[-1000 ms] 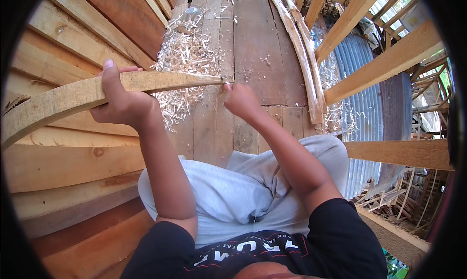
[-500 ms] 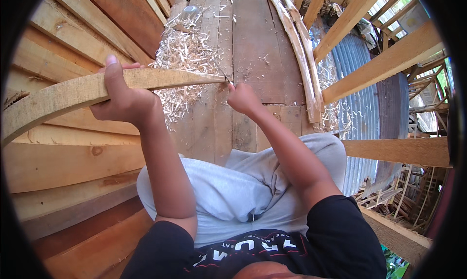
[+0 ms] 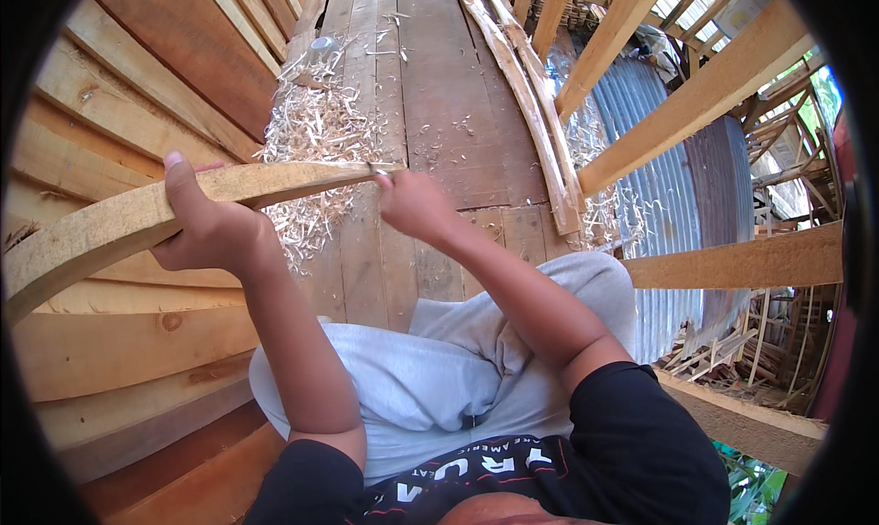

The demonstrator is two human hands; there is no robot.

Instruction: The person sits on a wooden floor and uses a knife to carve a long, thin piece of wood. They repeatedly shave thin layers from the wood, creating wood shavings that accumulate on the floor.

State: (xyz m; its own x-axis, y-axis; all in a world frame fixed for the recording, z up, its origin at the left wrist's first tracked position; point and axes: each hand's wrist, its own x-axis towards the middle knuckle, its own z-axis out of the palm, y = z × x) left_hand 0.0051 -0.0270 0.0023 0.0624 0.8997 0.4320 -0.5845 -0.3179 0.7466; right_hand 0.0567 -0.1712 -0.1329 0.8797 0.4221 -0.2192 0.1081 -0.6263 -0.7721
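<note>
A long, curved piece of pale wood (image 3: 110, 220) reaches in from the left and narrows to a thin end over the floor. My left hand (image 3: 215, 223) is wrapped around it, the thumb lying over the top. Close to the thin end, my right hand (image 3: 412, 205) is closed on a small knife (image 3: 379, 172). Its short dark blade lies against the wood just back from the tip. The fingers cover most of the handle.
Curled wood shavings (image 3: 316, 122) are heaped on the plank floor (image 3: 453, 95), with a clear cup-like container (image 3: 322, 49) at their far side. Two pale poles (image 3: 522, 76) lie to the right. A board wall (image 3: 119, 342) stands close on the left; upright posts (image 3: 696, 90) and corrugated metal (image 3: 641, 140) lie right.
The knife and my right hand have moved leftward along the wood, from its very tip to slightly behind it. My left hand keeps its grip. The whole view has shifted a little.
</note>
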